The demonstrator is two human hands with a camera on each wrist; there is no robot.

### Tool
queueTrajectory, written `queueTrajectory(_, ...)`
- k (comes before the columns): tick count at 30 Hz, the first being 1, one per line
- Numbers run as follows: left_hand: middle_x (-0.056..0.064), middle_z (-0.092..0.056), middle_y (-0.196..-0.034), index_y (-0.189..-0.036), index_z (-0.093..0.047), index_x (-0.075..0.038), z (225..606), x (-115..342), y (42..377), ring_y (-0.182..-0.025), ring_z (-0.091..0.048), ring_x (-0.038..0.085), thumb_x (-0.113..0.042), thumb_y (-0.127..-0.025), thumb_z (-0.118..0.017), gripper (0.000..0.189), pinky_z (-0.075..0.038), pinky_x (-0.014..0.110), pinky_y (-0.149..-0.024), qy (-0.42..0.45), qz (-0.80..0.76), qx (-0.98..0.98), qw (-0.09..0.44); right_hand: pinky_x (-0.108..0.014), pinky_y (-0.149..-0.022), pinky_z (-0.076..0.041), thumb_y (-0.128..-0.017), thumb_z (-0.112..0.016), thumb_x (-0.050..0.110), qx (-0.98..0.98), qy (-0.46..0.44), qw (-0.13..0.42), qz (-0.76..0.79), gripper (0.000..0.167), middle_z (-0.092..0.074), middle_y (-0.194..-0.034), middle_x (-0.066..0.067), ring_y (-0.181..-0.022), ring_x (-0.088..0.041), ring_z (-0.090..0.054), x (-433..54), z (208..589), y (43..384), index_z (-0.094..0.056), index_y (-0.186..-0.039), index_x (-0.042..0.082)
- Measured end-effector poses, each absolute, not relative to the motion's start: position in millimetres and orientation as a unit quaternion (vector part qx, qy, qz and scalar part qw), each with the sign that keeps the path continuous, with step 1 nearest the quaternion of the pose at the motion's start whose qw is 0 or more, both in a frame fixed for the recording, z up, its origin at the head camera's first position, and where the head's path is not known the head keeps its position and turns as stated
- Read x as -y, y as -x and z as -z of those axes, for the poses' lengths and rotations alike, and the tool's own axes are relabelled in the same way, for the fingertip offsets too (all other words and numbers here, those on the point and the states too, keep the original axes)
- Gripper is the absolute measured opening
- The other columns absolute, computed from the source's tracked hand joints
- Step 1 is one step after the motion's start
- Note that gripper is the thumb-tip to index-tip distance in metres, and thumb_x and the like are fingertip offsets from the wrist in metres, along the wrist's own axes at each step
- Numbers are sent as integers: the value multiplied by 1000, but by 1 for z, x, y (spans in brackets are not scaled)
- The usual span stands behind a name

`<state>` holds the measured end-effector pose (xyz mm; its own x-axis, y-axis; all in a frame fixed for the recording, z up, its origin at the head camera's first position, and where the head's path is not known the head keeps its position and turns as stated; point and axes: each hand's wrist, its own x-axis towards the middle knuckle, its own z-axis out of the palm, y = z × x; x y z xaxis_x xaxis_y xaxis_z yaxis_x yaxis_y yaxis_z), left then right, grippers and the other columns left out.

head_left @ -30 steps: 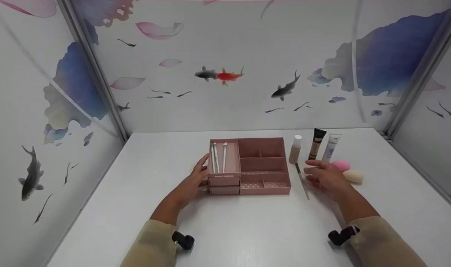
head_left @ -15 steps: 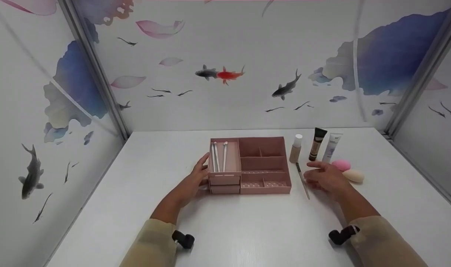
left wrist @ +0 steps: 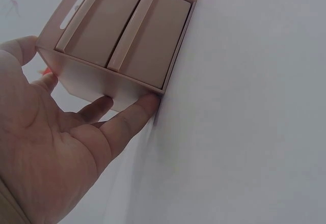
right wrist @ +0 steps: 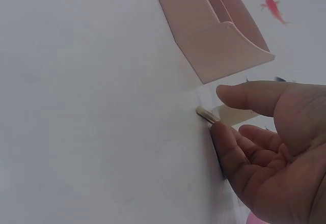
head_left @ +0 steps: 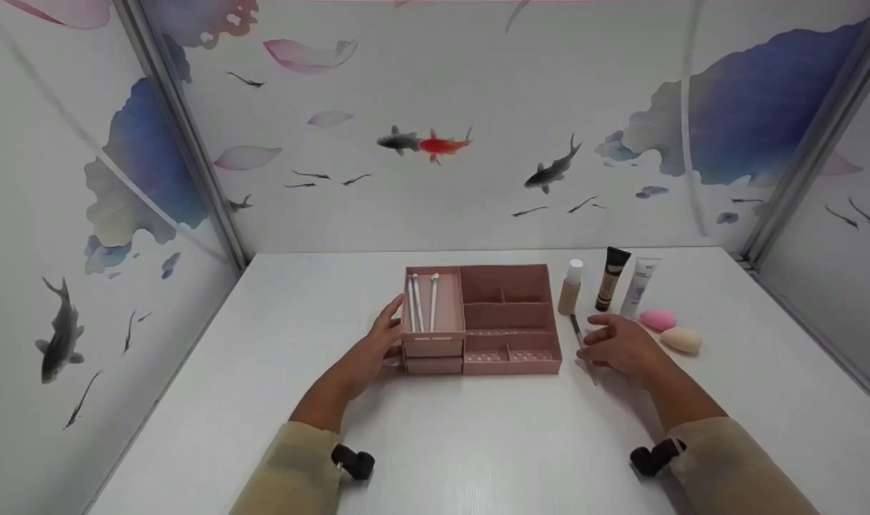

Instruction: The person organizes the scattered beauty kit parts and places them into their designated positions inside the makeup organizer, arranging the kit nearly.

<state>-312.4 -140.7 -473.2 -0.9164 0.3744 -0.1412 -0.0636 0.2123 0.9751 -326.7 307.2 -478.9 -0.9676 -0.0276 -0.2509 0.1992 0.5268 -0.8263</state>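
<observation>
In the head view a pink desktop organizer (head_left: 512, 368) with several compartments and two small drawers stands mid-table. Three slim white sticks (head_left: 434, 304) lie in its top left tray. My left hand (head_left: 364, 360) rests its fingertips against the organizer's left side; the left wrist view shows the fingers spread along that wall (left wrist: 81, 76). Right of the organizer, my right hand (head_left: 623, 348) is over a thin brush (head_left: 575, 324) with a dark end and a pale handle. In the right wrist view the brush's handle end (right wrist: 206, 115) is at the index fingertip, with the thumb held apart from it.
Behind the right hand stand a white-capped beige bottle (head_left: 570, 290), a black-and-brown tube (head_left: 610, 279) and a white tube (head_left: 640, 286). A pink sponge (head_left: 658, 320) and a beige sponge (head_left: 682, 340) lie beside that hand. A white wall with painted fish rises behind the table.
My right hand has shifted left and slightly down, over the brush, away from the sponges. The left hand and organizer hold their places.
</observation>
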Motion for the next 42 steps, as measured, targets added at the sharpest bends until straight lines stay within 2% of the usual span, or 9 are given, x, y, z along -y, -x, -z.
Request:
queueTrajectory(9, 2, -16, -179, -160, -12, -68, 473, 141, 313, -160, -33, 45, -59, -111, -40, 58, -36, 63, -126, -100, -622, -756, 179, -28, -84, -58, -84, -92, 18, -891, -39, 121, 435, 101, -59, -145, -20, -108, -24, -66, -303, 477, 326, -33, -166, 9)
queueTrajectory(18, 4, -15, -179, -160, -9, -68, 473, 143, 314, -160, -33, 48, -60, -112, -37, 57, -32, 67, -127, -113, -609, -766, 172, -38, -94, -57, -86, -90, 17, -913, -38, 113, 389, 98, -61, -147, -19, -121, -33, -62, -299, 478, 327, -34, -166, 10)
queueTrajectory(21, 5, -15, -179, -161, -8, -69, 474, 143, 313, -159, -34, 49, -59, -112, -36, 57, -31, 69, -127, -116, -598, -775, 168, -41, -96, -57, -87, -89, 16, -917, -36, 111, 381, 95, -62, -146, -19, -121, -33, -63, -299, 477, 326, -35, -165, 9)
queueTrajectory(32, 2, -20, -178, -159, -10, -70, 478, 143, 316, -159, -36, 45, -64, -109, -38, 57, -30, 66, -128, -115, -597, -777, 161, -37, -98, -62, -91, -82, 12, -885, -76, 123, 443, 78, -63, -143, -21, -117, -30, -67, -303, 475, 328, -46, -160, 8)
queueTrajectory(38, 2, -20, -178, -158, -10, -72, 475, 143, 315, -159, -36, 45, -64, -110, -36, 56, -28, 68, -128, -112, -587, -786, 160, -30, -87, -60, -93, -79, 13, -874, -99, 124, 460, 63, -69, -139, -20, -108, -26, -67, -310, 473, 327, -57, -152, 7)
queueTrajectory(42, 2, -19, -178, -159, -10, -71, 475, 142, 314, -159, -36, 45, -63, -110, -36, 56, -31, 67, -127, -110, -590, -783, 161, -28, -83, -57, -96, -77, 16, -870, -110, 127, 463, 58, -68, -140, -19, -107, -25, -64, -313, 473, 327, -59, -151, 8)
